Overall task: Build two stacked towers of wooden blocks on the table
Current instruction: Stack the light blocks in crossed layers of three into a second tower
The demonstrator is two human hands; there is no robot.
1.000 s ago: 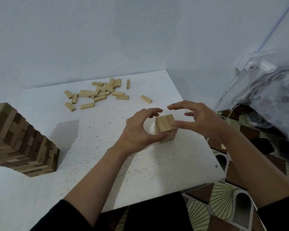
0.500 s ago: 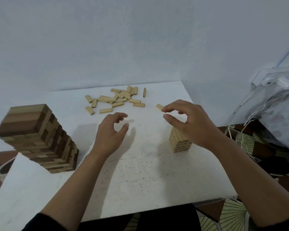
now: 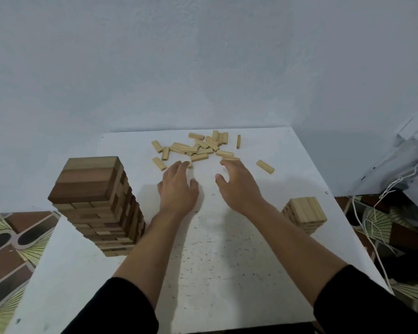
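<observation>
White table (image 3: 227, 261), wall behind. Tall tower (image 3: 94, 201) of darker and lighter blocks at the table's left edge. Short tower (image 3: 304, 215) of pale blocks at the right edge, far fewer layers, so the second tower looks like the job in hand.

Left hand (image 3: 177, 189) and right hand (image 3: 239, 186) are both stretched forward mid-table, fingers loosely spread, holding nothing.

Loose block pile (image 3: 198, 147) lies at the far end, straight ahead of both hands. The right fingertips sit at the nearest block (image 3: 230, 159), whose long axis runs left-right across the fingers. The left fingertips are at a small block (image 3: 190, 164) on the pile's near edge. Can't tell if either touches.

A stray block (image 3: 265, 166) lies right of the right hand, angled. The right hand is nearer the short tower, so the carry back likely falls to it.
</observation>
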